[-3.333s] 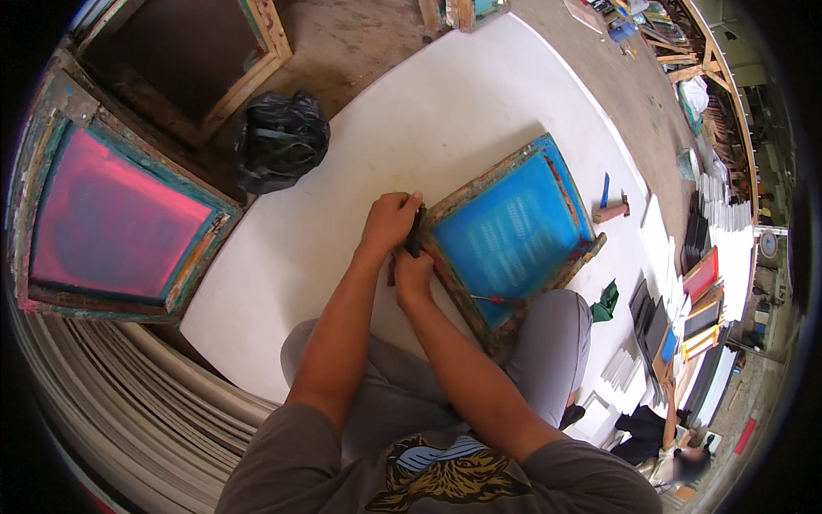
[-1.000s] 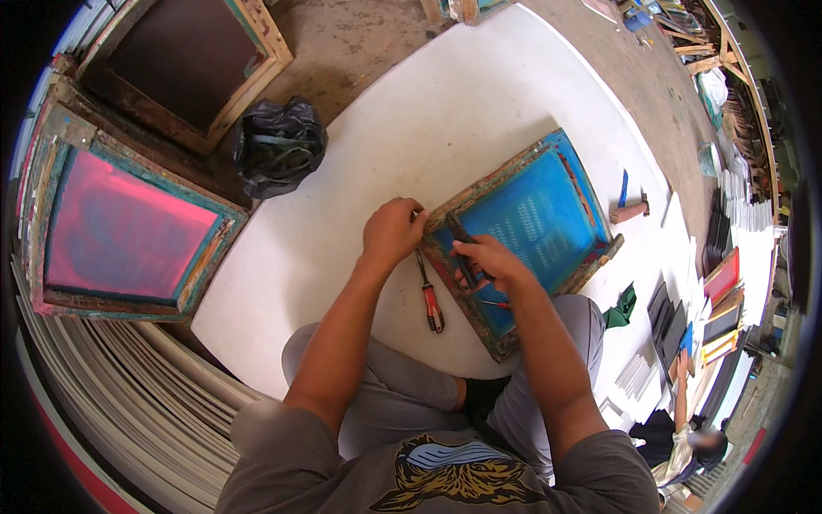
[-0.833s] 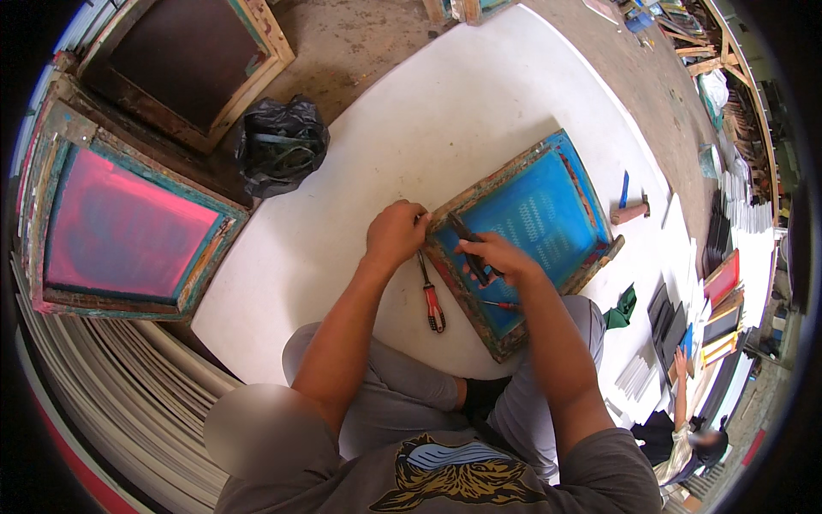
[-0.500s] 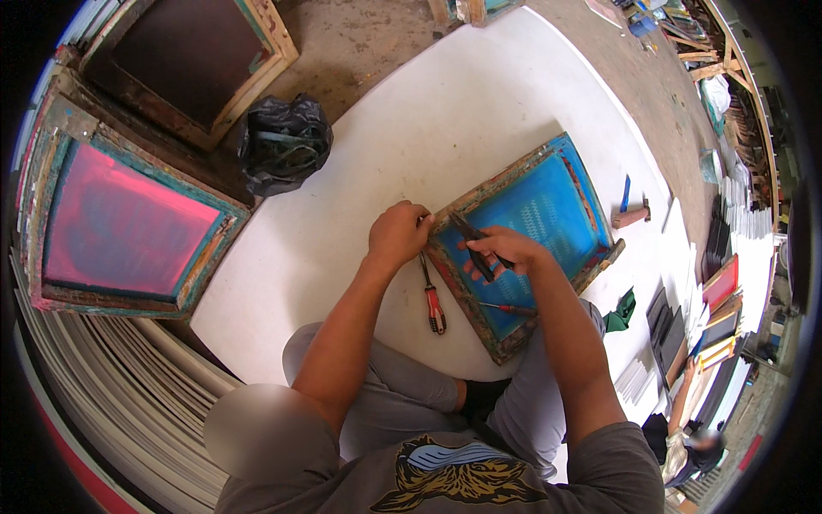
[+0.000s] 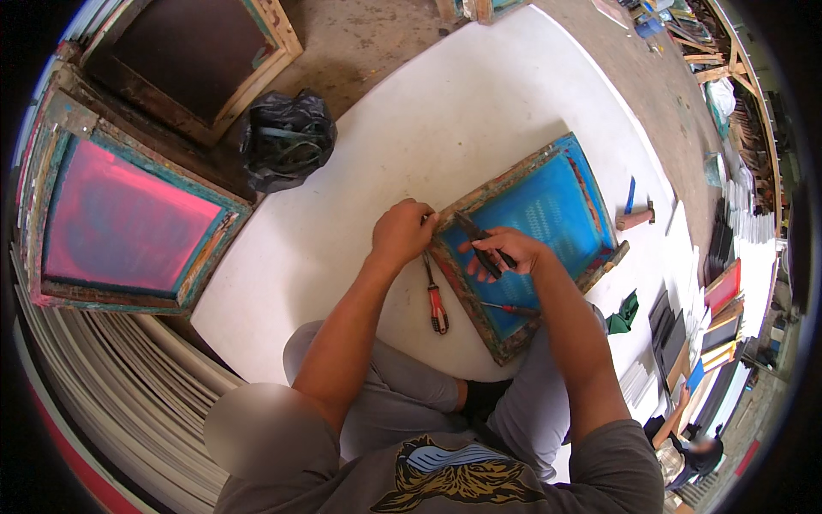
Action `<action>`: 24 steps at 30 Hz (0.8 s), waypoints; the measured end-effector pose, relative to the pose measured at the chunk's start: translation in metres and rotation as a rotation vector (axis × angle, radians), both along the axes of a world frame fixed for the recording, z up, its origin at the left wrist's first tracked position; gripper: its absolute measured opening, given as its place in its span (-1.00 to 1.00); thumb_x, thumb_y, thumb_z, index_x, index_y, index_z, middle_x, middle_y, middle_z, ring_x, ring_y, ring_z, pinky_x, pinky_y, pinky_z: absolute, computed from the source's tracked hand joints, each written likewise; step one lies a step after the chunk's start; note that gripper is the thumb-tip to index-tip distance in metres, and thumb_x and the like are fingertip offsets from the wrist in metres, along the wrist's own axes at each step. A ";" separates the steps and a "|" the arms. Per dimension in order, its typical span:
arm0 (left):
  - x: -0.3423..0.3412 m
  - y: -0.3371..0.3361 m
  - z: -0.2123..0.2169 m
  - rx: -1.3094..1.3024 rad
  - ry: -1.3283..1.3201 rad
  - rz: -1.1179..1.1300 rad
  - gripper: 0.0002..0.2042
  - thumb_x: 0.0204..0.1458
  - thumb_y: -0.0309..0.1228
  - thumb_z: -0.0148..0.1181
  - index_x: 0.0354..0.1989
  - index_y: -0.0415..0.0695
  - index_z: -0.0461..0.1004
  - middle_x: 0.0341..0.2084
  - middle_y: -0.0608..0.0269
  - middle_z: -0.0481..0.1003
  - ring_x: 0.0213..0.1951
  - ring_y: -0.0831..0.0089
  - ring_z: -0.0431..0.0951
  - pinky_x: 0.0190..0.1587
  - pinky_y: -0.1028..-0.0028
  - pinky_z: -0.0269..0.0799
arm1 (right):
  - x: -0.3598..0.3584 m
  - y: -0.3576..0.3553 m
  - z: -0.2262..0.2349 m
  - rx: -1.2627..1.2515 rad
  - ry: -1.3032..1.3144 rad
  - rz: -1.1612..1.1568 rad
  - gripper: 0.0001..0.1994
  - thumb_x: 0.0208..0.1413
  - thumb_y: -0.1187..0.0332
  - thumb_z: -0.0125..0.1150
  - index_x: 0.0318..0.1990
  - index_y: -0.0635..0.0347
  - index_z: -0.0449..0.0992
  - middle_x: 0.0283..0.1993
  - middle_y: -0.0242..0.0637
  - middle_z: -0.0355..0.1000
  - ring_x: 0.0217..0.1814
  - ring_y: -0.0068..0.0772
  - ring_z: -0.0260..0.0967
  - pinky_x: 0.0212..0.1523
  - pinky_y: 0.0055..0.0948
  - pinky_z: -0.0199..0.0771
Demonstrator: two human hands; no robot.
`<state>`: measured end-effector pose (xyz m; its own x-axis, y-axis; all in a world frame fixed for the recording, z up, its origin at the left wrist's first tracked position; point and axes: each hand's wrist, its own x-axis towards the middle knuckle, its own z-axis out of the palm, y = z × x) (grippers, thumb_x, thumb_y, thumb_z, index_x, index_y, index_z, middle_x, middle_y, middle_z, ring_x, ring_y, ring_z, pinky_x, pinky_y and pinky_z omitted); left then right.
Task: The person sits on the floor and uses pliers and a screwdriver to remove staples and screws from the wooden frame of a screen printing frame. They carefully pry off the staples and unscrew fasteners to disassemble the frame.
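A wooden screen-printing frame (image 5: 548, 224) with blue mesh lies tilted on the white board, its near end by my right leg. My left hand (image 5: 402, 231) is closed at its left corner, thumb and fingertips pinching the wooden edge. Over the mesh, my right hand (image 5: 505, 254) grips black pliers (image 5: 476, 230), whose jaws point up and left toward that corner. Whether the jaws touch the wood I cannot tell. A red-and-black screwdriver (image 5: 437, 310) rests just below my left hand. Another thin red-handled tool (image 5: 511, 308) lies across the lower part of the frame.
Right of the frame are a hammer (image 5: 635, 218), a blue strip (image 5: 631, 195) and a green cloth (image 5: 623, 313). A black plastic bag (image 5: 288, 141) stands at the board's left edge, near a pink-meshed frame (image 5: 128, 224). A co-worker (image 5: 685, 445) is at far right.
The pliers' handles have come closer together in my right hand. My left hand stays at the frame's corner. The whole view has shifted slightly.
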<state>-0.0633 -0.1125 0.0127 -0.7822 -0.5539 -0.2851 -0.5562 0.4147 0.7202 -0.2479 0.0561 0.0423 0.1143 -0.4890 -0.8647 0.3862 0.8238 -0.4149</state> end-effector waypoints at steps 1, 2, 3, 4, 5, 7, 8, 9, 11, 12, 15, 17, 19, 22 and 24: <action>0.000 0.000 0.000 -0.007 -0.004 -0.004 -0.73 0.18 -0.18 0.19 -0.15 -0.07 0.68 -0.26 0.05 0.59 -0.15 0.05 0.60 -0.08 0.17 0.50 | -0.002 0.000 -0.003 0.003 0.005 0.010 -0.57 0.27 0.17 0.22 0.12 0.35 0.47 -0.39 -0.19 0.53 -0.47 -0.37 0.52 -0.49 -0.38 0.56; -0.001 0.000 0.001 -0.012 -0.009 -0.007 -0.73 0.18 -0.18 0.19 -0.15 -0.07 0.68 -0.26 0.05 0.59 -0.16 0.05 0.60 -0.08 0.17 0.50 | -0.004 0.000 -0.005 0.008 0.011 0.021 -0.60 0.27 0.18 0.22 0.07 0.34 0.49 -0.41 -0.20 0.52 -0.50 -0.38 0.51 -0.51 -0.39 0.54; -0.001 0.000 0.001 -0.017 -0.013 -0.011 -0.73 0.18 -0.18 0.19 -0.15 -0.07 0.68 -0.26 0.05 0.59 -0.16 0.05 0.60 -0.08 0.16 0.50 | -0.006 0.000 -0.008 0.013 0.017 0.031 -0.63 0.27 0.19 0.23 0.03 0.34 0.50 -0.42 -0.21 0.52 -0.52 -0.40 0.49 -0.53 -0.40 0.52; 0.000 0.000 -0.001 -0.016 -0.005 -0.008 -0.73 0.18 -0.18 0.18 -0.17 -0.08 0.68 -0.26 0.06 0.58 -0.16 0.05 0.60 -0.09 0.16 0.50 | -0.005 0.002 -0.010 0.022 0.061 0.032 -0.66 0.26 0.19 0.23 -0.04 0.33 0.49 -0.44 -0.21 0.50 -0.55 -0.42 0.47 -0.56 -0.40 0.50; 0.000 0.000 -0.002 -0.017 0.004 -0.003 -0.74 0.18 -0.19 0.18 -0.19 -0.08 0.68 -0.27 0.07 0.58 -0.17 0.06 0.60 -0.10 0.15 0.51 | -0.001 0.001 -0.009 0.029 0.106 0.035 -0.68 0.26 0.20 0.24 -0.10 0.33 0.49 -0.46 -0.22 0.49 -0.57 -0.43 0.44 -0.58 -0.41 0.47; 0.000 0.000 -0.004 -0.015 0.007 0.002 -0.74 0.18 -0.19 0.17 -0.21 -0.09 0.68 -0.27 0.07 0.57 -0.17 0.07 0.60 -0.11 0.14 0.51 | 0.007 -0.002 -0.008 0.042 0.190 0.043 -0.71 0.24 0.20 0.26 -0.21 0.32 0.48 -0.51 -0.24 0.46 -0.62 -0.46 0.40 -0.63 -0.42 0.42; 0.001 0.001 -0.003 -0.013 0.002 0.001 -0.74 0.18 -0.19 0.17 -0.21 -0.09 0.68 -0.27 0.07 0.57 -0.17 0.07 0.60 -0.11 0.14 0.51 | 0.013 -0.004 -0.004 0.047 0.230 0.045 -0.71 0.22 0.21 0.27 -0.26 0.31 0.47 -0.53 -0.26 0.44 -0.64 -0.47 0.38 -0.65 -0.43 0.39; 0.001 0.001 -0.003 -0.011 -0.003 0.000 -0.74 0.18 -0.19 0.17 -0.21 -0.09 0.68 -0.27 0.07 0.57 -0.17 0.07 0.60 -0.11 0.14 0.51 | 0.018 -0.005 -0.003 0.053 0.269 0.048 -0.71 0.21 0.21 0.28 -0.31 0.30 0.45 -0.55 -0.27 0.43 -0.66 -0.48 0.36 -0.68 -0.43 0.36; 0.000 0.000 -0.005 -0.027 0.001 -0.003 -0.74 0.18 -0.19 0.17 -0.20 -0.08 0.68 -0.28 0.07 0.57 -0.17 0.07 0.60 -0.11 0.14 0.52 | 0.024 -0.003 -0.008 0.054 0.312 0.007 -0.74 0.17 0.24 0.29 -0.36 0.28 0.47 -0.56 -0.30 0.41 -0.66 -0.47 0.35 -0.69 -0.41 0.33; 0.000 0.001 -0.005 -0.034 0.003 -0.005 -0.74 0.18 -0.18 0.17 -0.20 -0.08 0.68 -0.28 0.07 0.57 -0.17 0.07 0.60 -0.11 0.14 0.52 | 0.027 -0.003 -0.009 0.055 0.334 -0.014 -0.75 0.16 0.26 0.29 -0.38 0.27 0.48 -0.56 -0.31 0.40 -0.66 -0.46 0.35 -0.70 -0.40 0.31; 0.000 0.000 -0.001 -0.016 -0.015 0.002 -0.74 0.19 -0.18 0.17 -0.20 -0.07 0.68 -0.28 0.07 0.57 -0.17 0.07 0.60 -0.11 0.14 0.52 | 0.033 -0.006 -0.007 0.076 0.415 -0.007 -0.77 0.13 0.29 0.27 -0.38 0.30 0.48 -0.57 -0.29 0.40 -0.69 -0.46 0.33 -0.72 -0.39 0.28; 0.000 0.000 0.001 -0.005 -0.015 0.005 -0.74 0.19 -0.18 0.17 -0.20 -0.07 0.68 -0.28 0.07 0.57 -0.17 0.07 0.60 -0.11 0.14 0.52 | 0.035 -0.007 -0.006 0.059 0.442 -0.005 -0.77 0.12 0.30 0.26 -0.38 0.32 0.48 -0.58 -0.28 0.40 -0.71 -0.46 0.31 -0.73 -0.38 0.28; 0.001 0.000 0.000 -0.005 -0.006 0.006 -0.74 0.19 -0.19 0.16 -0.20 -0.07 0.68 -0.28 0.07 0.57 -0.17 0.06 0.60 -0.11 0.14 0.52 | 0.038 -0.008 -0.004 0.043 0.466 -0.006 -0.77 0.12 0.30 0.26 -0.41 0.32 0.47 -0.59 -0.27 0.40 -0.71 -0.46 0.32 -0.73 -0.38 0.29; 0.001 0.001 -0.005 -0.016 0.012 0.005 -0.74 0.19 -0.20 0.15 -0.20 -0.08 0.68 -0.27 0.07 0.57 -0.17 0.05 0.60 -0.11 0.14 0.52 | 0.042 -0.009 -0.002 0.030 0.498 -0.006 -0.75 0.12 0.30 0.24 -0.47 0.32 0.46 -0.62 -0.27 0.40 -0.71 -0.46 0.34 -0.72 -0.39 0.31; 0.001 0.001 -0.002 -0.016 0.015 0.002 -0.74 0.19 -0.21 0.15 -0.20 -0.09 0.68 -0.27 0.07 0.57 -0.17 0.05 0.60 -0.10 0.14 0.51 | 0.043 -0.009 -0.002 0.027 0.517 -0.002 -0.74 0.12 0.31 0.24 -0.48 0.34 0.46 -0.63 -0.26 0.39 -0.71 -0.46 0.33 -0.72 -0.39 0.30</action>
